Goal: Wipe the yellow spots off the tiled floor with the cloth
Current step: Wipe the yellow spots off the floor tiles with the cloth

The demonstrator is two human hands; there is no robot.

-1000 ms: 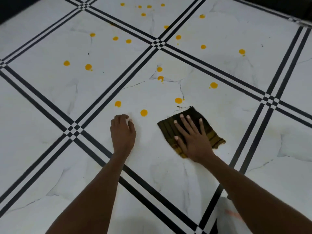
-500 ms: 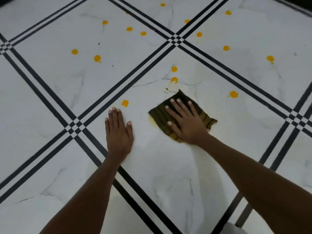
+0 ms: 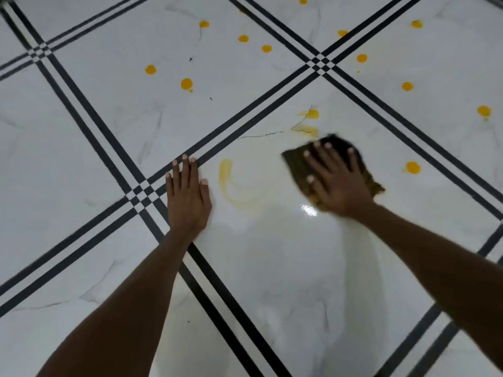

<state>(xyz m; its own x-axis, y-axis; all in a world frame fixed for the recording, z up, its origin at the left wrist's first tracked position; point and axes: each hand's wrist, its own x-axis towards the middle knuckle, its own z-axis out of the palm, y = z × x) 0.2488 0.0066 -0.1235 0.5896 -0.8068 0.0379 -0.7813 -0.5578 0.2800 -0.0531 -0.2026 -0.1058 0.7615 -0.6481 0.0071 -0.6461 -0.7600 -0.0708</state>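
Fingers (image 3: pixel 324 159) of the right hand (image 3: pixel 339 183): straight and spread, pressed flat on the cloth (image 3: pixel 295 161), not curled round it. Cloth: dark brown-olive, folded, blurred, lying on the tiled floor (image 3: pixel 285 268) under the palm, its corners showing past the fingertips and beside the wrist. Left hand (image 3: pixel 187 198): palm down on the floor, fingers straight and close together, thumb out to the side, holding nothing; fingertips touch the black double line (image 3: pixel 245 115) at the tile edge, just beside the checkered crossing (image 3: pixel 141 191). Floor: white marbled tiles, glossy, bordered by paired black lines. Yellow smear (image 3: pixel 226 180): curved streak between the two hands, nearer the left one. Smudged spots (image 3: pixel 307 122): two, partly dragged out, just beyond the cloth's far corner. Intact yellow spot (image 3: pixel 413 167): on the same tile, near the cloth on its right side. Further yellow spots (image 3: pixel 186 84): scattered over the tiles beyond the black lines, well apart from both hands, several toward the upper left and several toward the upper right (image 3: pixel 484 111). Glare point (image 3: pixel 309 210): bright reflection on the tile just beside the right wrist.
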